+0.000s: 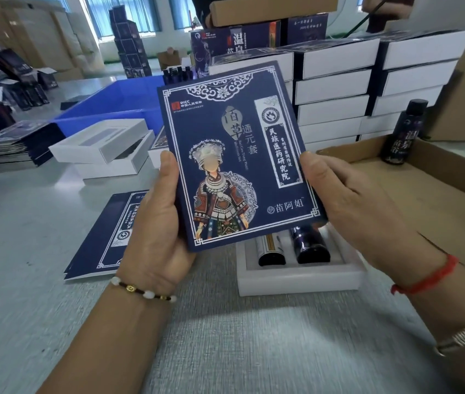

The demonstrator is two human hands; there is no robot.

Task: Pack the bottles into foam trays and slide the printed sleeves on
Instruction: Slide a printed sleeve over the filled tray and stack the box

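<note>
I hold a dark blue printed sleeve up in front of me, its face with a costumed figure towards me. My left hand grips its left edge, thumb on the front. My right hand holds its right edge. Below the sleeve a white foam tray lies on the table with two dark bottles in it, their upper parts hidden by the sleeve. A flat sleeve lies on the table to the left.
Stacks of white sleeved boxes stand behind. An open cardboard box at right holds an upright dark bottle. Open white boxes, a blue crate and a pile of flat sleeves sit at left.
</note>
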